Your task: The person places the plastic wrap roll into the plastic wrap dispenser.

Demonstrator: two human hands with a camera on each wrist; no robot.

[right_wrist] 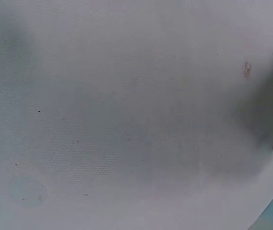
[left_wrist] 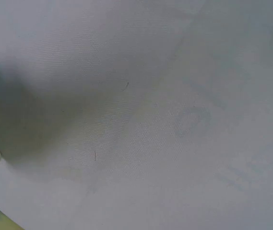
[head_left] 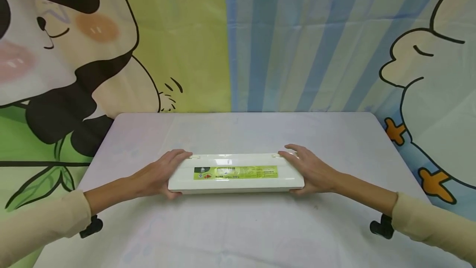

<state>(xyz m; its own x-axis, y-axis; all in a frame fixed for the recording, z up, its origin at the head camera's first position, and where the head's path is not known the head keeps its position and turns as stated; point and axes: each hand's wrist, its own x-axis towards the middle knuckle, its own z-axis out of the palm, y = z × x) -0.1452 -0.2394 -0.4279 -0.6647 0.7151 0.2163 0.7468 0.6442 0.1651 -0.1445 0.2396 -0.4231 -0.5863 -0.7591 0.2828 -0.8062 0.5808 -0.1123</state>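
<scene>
A long white glossy plastic box [head_left: 238, 185] with a yellow-green printed label [head_left: 235, 172] lies across the middle of the table in the head view. Two small tabs show near its far edge. My left hand [head_left: 163, 173] grips its left end, thumb at the far corner and fingers around the near corner. At the right end my right hand [head_left: 314, 169] holds it likewise, one finger raised off the far edge. Both palms are partly hidden by the box. Neither wrist view shows the box or the fingers.
A white cloth covers the table [head_left: 238, 226]. Behind it hangs a backdrop [head_left: 186, 53] with cartoon animals and blue stripes. Black wrist mounts [head_left: 382, 226] protrude below the sleeves [head_left: 427, 222]. In the right wrist view the tablecloth [right_wrist: 150, 120] bears small specks.
</scene>
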